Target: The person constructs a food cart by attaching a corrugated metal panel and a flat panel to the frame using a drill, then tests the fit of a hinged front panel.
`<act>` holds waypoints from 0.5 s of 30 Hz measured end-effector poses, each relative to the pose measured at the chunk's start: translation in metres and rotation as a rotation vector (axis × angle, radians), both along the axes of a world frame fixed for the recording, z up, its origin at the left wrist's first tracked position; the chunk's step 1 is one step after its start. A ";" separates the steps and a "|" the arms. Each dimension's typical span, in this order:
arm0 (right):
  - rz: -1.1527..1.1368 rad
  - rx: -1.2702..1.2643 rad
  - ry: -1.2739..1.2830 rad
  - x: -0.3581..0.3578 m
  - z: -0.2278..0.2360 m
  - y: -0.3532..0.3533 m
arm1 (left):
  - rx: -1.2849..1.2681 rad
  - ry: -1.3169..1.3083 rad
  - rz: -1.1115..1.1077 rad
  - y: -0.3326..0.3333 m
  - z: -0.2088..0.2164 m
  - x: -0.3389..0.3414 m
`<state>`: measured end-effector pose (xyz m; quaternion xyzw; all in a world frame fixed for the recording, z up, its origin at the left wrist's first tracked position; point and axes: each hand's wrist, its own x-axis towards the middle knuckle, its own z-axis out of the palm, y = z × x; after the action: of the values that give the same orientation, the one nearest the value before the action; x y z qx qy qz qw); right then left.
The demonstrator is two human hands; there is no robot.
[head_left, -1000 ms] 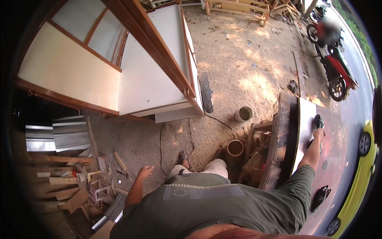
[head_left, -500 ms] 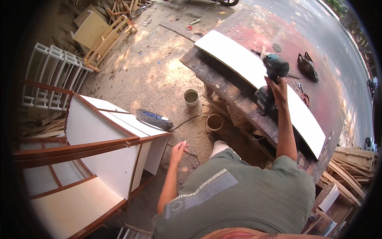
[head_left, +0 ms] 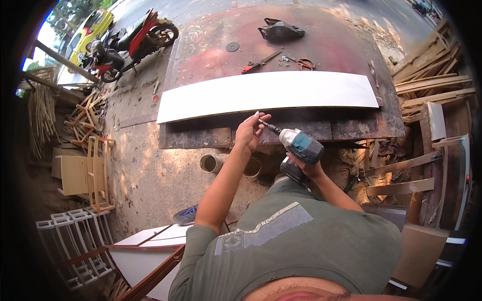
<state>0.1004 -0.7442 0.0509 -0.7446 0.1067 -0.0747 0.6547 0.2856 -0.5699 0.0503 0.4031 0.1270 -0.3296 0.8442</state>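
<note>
A teal and black cordless drill (head_left: 303,145) is held in my right hand (head_left: 312,169), its battery low near my lap and its nose tilted up to the left. My left hand (head_left: 248,133) is closed at the tip of the drill's bit (head_left: 271,127), thumb and fingers pinched together. What lies between those fingers is too small to make out. Just beyond both hands, a long white board (head_left: 271,93) rests along the near side of the worktable (head_left: 201,134), its front edge raised over a dark gap.
On the table lie a black pouch (head_left: 281,31), a dark disc (head_left: 232,46), red-handled scissors (head_left: 305,64) and a long pointed tool (head_left: 262,62). Buckets (head_left: 211,163) stand below. A white cabinet (head_left: 145,261) is at lower left, scrap wood (head_left: 434,95) at right, a motorcycle (head_left: 135,42) at far left.
My view and body have turned right to face the table. The drill has come off the board toward my lap, and my left hand has moved up to its bit.
</note>
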 end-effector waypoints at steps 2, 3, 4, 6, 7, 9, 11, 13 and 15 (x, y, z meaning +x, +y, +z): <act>-0.082 -0.095 -0.046 -0.006 0.000 -0.010 | 0.036 -0.077 -0.055 -0.031 0.010 0.027; -0.107 -0.111 -0.069 -0.009 0.002 -0.015 | 0.021 -0.101 -0.064 -0.047 0.012 0.046; -0.107 -0.126 -0.092 -0.010 0.005 -0.017 | 0.050 -0.170 -0.089 -0.056 0.007 0.071; -0.126 -0.211 -0.163 -0.009 0.010 -0.022 | 0.123 -0.155 -0.090 -0.078 0.021 0.105; -0.144 -0.281 -0.213 -0.013 0.014 -0.026 | 0.169 -0.075 -0.070 -0.091 0.041 0.111; -0.131 -0.384 -0.272 -0.017 0.018 -0.026 | 0.300 -0.070 -0.049 -0.087 0.038 0.126; -0.106 -0.416 -0.313 -0.018 0.024 -0.024 | 0.532 -0.323 -0.179 -0.059 0.005 0.120; -0.001 -0.373 -0.297 -0.015 0.027 -0.020 | 0.516 -0.476 -0.402 -0.012 -0.030 0.084; 0.115 -0.309 -0.282 -0.010 0.025 -0.009 | 0.374 -0.239 -0.539 0.051 -0.056 0.018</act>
<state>0.0904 -0.7533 0.0754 -0.8232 -0.0413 -0.1561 0.5444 0.3038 -0.5192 -0.0059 0.6056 -0.0254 -0.4622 0.6473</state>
